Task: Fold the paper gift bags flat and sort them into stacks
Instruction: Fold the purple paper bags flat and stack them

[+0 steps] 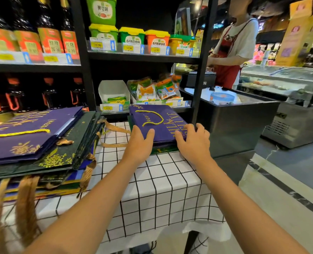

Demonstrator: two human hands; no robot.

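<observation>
purple bag (158, 123) flat, under both hands' fingers (148, 134)

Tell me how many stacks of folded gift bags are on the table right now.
2. A small stack lies at the far edge under both hands, left hand and right hand. A taller stack lies at the left. More may sit out of frame.

Both hands (139, 143) (193, 142) flat on folded purple bag (155, 123).
</observation>
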